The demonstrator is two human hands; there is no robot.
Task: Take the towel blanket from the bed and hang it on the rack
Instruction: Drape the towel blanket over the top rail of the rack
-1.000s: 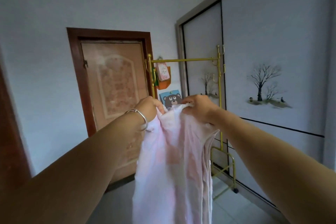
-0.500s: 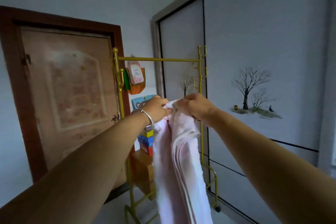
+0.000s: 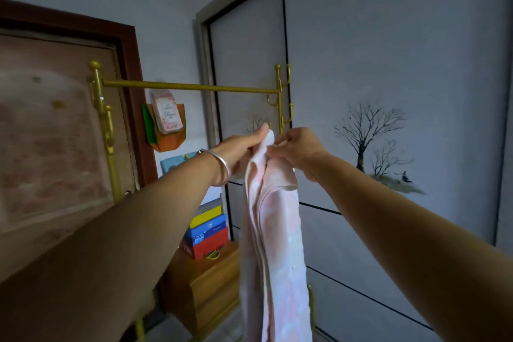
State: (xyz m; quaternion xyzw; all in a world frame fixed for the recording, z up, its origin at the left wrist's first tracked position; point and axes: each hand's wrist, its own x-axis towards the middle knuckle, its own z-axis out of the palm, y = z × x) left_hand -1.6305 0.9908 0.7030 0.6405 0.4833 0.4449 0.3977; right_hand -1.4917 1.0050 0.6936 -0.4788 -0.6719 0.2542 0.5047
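Pink, soft terry towel blanket (image 3: 273, 236) hangs limp at centre frame, below the gold metal rack's top bar (image 3: 191, 87). The left hand (image 3: 244, 148) and right hand (image 3: 298, 148) each pinch its bunched top edge in a tight grip. It looks light and floppy, so spreading those corners apart should suit draping. Behind, a brown wooden door (image 3: 50, 141) fills the left of the frame, and grey sliding wardrobe panels (image 3: 388, 50) with painted trees fill the right.

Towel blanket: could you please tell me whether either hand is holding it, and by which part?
Both are: the left hand and right hand pinch the towel blanket at its bunched top edge; the rest hangs down.
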